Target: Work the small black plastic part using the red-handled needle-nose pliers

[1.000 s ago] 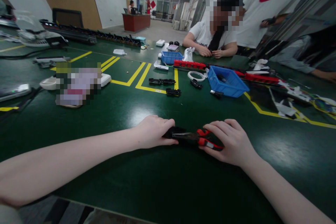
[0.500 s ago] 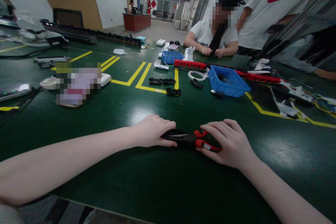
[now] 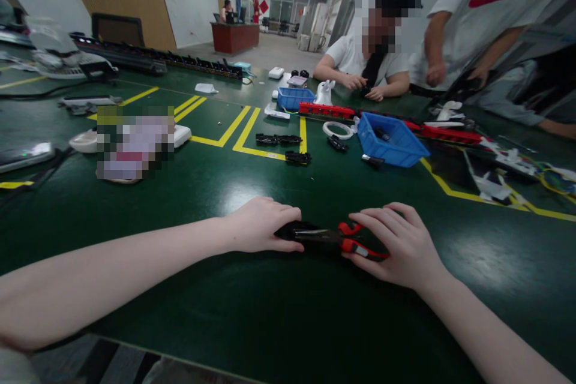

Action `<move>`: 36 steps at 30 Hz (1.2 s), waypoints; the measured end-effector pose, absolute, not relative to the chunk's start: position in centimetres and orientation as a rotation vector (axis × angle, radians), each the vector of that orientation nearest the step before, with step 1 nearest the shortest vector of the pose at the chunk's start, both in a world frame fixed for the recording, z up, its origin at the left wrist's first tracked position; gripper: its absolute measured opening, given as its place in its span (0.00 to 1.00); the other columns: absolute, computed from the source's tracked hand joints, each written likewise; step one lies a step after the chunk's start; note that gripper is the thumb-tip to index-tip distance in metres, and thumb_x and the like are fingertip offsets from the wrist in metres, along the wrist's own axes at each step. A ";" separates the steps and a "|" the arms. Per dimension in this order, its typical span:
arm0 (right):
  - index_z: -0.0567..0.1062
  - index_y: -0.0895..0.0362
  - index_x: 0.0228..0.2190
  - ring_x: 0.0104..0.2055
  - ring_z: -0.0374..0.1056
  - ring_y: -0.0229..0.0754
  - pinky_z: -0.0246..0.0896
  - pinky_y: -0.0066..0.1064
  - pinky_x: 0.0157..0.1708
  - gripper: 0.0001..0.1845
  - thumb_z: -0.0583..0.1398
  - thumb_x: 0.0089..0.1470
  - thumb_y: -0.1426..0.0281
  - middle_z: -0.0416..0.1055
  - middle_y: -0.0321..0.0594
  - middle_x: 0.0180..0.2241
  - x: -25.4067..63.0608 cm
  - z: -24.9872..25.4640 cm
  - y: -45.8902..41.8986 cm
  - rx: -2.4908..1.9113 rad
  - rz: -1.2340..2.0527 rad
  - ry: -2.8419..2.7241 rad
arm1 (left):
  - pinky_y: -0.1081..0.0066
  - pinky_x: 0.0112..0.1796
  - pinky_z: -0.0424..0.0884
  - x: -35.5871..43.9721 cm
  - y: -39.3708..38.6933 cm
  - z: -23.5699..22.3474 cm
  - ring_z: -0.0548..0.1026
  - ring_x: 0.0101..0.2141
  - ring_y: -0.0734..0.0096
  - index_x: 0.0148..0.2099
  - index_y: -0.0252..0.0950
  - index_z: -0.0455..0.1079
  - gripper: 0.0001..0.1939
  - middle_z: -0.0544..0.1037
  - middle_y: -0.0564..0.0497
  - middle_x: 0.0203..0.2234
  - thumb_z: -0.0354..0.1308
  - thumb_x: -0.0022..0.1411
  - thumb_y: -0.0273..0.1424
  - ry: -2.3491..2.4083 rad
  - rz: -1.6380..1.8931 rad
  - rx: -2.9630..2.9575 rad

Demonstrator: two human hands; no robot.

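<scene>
At the near side of the green table (image 3: 252, 318), the left hand (image 3: 263, 225) pinches a black part (image 3: 288, 231) between its fingertips, and the right hand (image 3: 398, 246) curls its thumb and fingers loosely around the red handles of a pair of pliers (image 3: 353, 246). The handles stand apart; the nose points left and lies against the black part, though how far the jaws are open is too dark to tell. Both tools of this pairing sit between the two hands, low over the tabletop. Farther out, a phone (image 3: 135, 150), partly blurred, lies on the left, while black pieces (image 3: 278, 139) rest near the middle by yellow tape (image 3: 246, 143). To their right are a white ring (image 3: 337, 130) and a blue bin (image 3: 391, 141) holding dark items. Beyond come a red strip (image 3: 326, 110), a smaller blue bin (image 3: 294, 99) and a white figurine (image 3: 324, 93). A seated person (image 3: 360, 66) handles something small and dark across the table, beside a standing person (image 3: 486, 18). In the far background is a red desk (image 3: 235, 38).
</scene>
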State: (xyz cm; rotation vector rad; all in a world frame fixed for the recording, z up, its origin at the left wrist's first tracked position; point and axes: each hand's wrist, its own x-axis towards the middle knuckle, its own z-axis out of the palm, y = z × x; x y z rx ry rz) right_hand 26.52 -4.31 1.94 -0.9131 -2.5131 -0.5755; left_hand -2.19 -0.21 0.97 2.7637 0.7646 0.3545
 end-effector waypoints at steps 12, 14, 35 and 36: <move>0.69 0.57 0.46 0.36 0.71 0.48 0.58 0.43 0.41 0.24 0.64 0.50 0.59 0.76 0.46 0.37 27.1 2.2 -4.3 -0.954 -0.514 -2.470 | 0.71 0.30 0.61 -2.3 -0.3 1.0 0.72 0.29 0.70 0.43 0.36 0.64 0.18 0.73 0.53 0.33 0.54 0.65 0.47 0.752 0.342 2.781; 0.69 0.58 0.46 0.36 0.71 0.48 0.58 0.43 0.41 0.24 0.64 0.50 0.59 0.75 0.47 0.37 26.9 2.2 -4.3 -0.947 -0.500 -2.475 | 0.71 0.30 0.61 -2.3 -0.3 1.0 0.72 0.29 0.70 0.43 0.36 0.64 0.19 0.73 0.53 0.33 0.54 0.65 0.48 0.753 0.334 2.793; 0.71 0.57 0.46 0.37 0.71 0.47 0.59 0.43 0.41 0.23 0.64 0.50 0.59 0.76 0.46 0.38 26.3 1.8 -4.4 -0.946 -0.449 -2.503 | 0.71 0.29 0.63 -2.2 -0.2 0.9 0.72 0.28 0.71 0.43 0.36 0.64 0.19 0.72 0.53 0.33 0.54 0.64 0.48 0.750 0.358 2.816; 0.71 0.57 0.46 0.37 0.71 0.47 0.59 0.42 0.41 0.23 0.64 0.50 0.59 0.76 0.46 0.38 26.2 1.8 -4.4 -0.943 -0.447 -2.503 | 0.71 0.28 0.62 -2.2 -0.2 0.9 0.72 0.28 0.70 0.43 0.36 0.64 0.19 0.72 0.53 0.33 0.54 0.64 0.48 0.752 0.357 2.818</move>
